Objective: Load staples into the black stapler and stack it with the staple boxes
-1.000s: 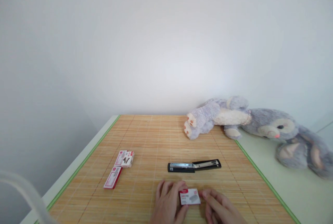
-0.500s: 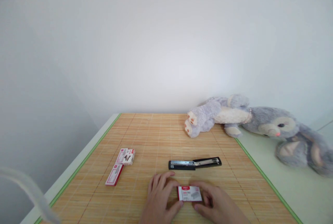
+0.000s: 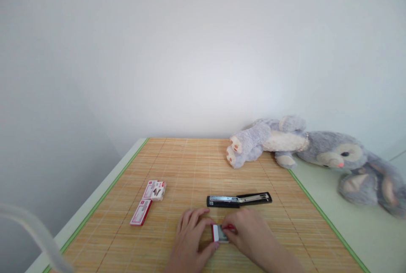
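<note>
Both my hands work a small red-and-white staple box (image 3: 218, 233) on the bamboo mat (image 3: 190, 167), close to the near edge. My left hand (image 3: 192, 239) grips the box's left end with thumb under and fingers curled over it. My right hand (image 3: 245, 235) covers its right end, fingertips pinched on the box's top. Just beyond the hands a black stapler (image 3: 238, 200) lies swung open flat, its metal rail showing.
Two more staple boxes lie to the left: an opened one (image 3: 154, 190) and a flat one (image 3: 141, 212). A grey plush rabbit (image 3: 304, 146) sprawls across the table's far right. A white wall stands behind, and a blurred pale cord (image 3: 31, 230) crosses the lower left.
The box has turned from showing its broad white face to showing a narrow end. My right hand has slid left over it, and both hands have moved slightly away from me.
</note>
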Demonstrator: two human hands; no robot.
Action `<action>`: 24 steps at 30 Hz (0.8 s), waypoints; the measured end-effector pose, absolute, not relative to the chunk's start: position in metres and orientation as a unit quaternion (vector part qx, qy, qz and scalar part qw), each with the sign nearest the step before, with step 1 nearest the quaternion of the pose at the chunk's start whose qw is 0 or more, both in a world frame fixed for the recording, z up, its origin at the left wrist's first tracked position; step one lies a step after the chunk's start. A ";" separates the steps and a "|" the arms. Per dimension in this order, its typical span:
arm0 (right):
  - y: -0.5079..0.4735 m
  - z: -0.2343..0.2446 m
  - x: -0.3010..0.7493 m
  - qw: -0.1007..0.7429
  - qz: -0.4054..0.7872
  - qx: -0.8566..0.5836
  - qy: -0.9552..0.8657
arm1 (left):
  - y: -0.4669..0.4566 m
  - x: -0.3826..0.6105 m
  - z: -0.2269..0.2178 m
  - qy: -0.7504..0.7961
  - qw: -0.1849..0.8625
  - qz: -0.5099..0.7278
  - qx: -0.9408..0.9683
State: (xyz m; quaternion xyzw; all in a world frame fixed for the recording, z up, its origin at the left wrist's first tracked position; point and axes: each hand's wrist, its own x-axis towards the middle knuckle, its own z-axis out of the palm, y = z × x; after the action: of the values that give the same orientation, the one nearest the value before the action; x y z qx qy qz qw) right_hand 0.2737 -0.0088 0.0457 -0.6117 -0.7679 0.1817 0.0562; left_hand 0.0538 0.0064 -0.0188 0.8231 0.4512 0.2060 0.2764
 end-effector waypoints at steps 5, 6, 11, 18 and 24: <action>-0.001 0.048 0.254 -0.027 0.104 -0.605 -0.789 | 0.005 0.053 -0.017 0.453 0.283 0.208 0.819; 0.000 0.047 0.255 -0.022 0.108 -0.599 -0.793 | 0.005 0.053 -0.017 0.454 0.284 0.211 0.818; -0.002 0.043 0.280 0.093 0.205 -0.586 -0.778 | 0.006 0.054 -0.017 0.462 0.285 0.210 0.813; -0.020 0.028 0.319 0.195 0.305 -0.592 -0.720 | 0.006 0.056 -0.013 0.465 0.287 0.211 0.810; -0.032 0.019 0.339 0.179 0.297 -0.622 -0.702 | 0.006 0.056 -0.010 0.465 0.297 0.202 0.809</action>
State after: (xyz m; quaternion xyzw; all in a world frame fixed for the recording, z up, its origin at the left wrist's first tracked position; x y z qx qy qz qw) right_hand 0.3393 -0.0322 0.0192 -0.6223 -0.7018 0.2970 0.1790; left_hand 0.0561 0.0059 -0.0099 0.8093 0.4649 0.2021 0.2968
